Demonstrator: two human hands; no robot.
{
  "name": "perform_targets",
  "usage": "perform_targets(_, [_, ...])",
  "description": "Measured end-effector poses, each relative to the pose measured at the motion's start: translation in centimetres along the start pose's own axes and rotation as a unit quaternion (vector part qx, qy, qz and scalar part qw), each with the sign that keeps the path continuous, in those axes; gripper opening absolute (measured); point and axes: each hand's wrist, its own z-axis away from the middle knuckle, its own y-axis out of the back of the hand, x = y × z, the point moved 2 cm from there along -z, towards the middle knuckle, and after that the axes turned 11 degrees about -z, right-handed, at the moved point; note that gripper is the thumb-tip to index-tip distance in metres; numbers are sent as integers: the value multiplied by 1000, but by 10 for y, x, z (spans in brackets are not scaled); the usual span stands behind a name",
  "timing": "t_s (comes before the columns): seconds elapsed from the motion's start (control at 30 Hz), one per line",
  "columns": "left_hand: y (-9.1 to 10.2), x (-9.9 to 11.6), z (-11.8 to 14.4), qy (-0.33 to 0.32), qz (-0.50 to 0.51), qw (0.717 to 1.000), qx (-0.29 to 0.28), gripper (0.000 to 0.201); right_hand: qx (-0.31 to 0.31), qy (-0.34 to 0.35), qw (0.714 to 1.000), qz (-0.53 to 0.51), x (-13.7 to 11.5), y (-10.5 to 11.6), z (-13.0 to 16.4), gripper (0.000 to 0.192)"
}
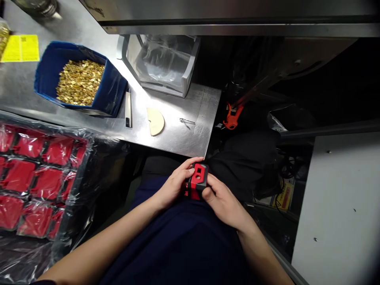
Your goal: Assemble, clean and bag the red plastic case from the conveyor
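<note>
A small red and black plastic housing (199, 177), with a square opening and a round hole on its face, is held over my lap. My left hand (177, 180) grips its left side, the thumb resting on the red face near the square opening. On the opposite side my right hand (221, 196) closes around the black edge, thumb bent in toward the lower part. The underside of the housing and several fingertips are hidden. Just beyond the hands is the corner of a metal bench (190, 142), carrying a small pair of metal nippers or similar tool (187, 122).
A blue bin (114, 91) of small brass-coloured parts stands on the bench, beside a white-handled tool (128, 109) and a cream half-disc (154, 122). Behind is a grey bin (190, 73) with clear bags. Red housings (47, 182) fill a plastic-lined crate at left. An orange-handled tool (233, 117) hangs right.
</note>
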Motion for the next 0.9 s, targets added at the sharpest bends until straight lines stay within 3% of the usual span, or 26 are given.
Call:
perform_targets(0.13, [0,-4,-1,44,42,998,10,43,35,-19,994,98,3,-3,5,24])
perform_targets(0.33, [0,2,-1,-11,-28,999,-13,60,83,-3,995,62,4,-5,5,24])
perform_targets(0.5, [-1,8,-5,-31,-51,998,13,31,77,-20,996,42,4,-6,0,24])
perform_targets(0.63, [3,14,-4,-80,-149,983,65,45,95,-45,990,-91,13,-6,-4,27])
perform_targets(0.7, [4,15,0,-114,-185,975,37,46,127,-45,973,-188,16,-3,-6,30])
perform_targets(0.8, [2,13,6,-135,-198,971,-15,87,170,-46,938,-300,19,6,-8,31])
perform_targets(0.9, [1,12,8,-136,-196,971,-20,101,185,-59,906,-376,23,14,-7,31])
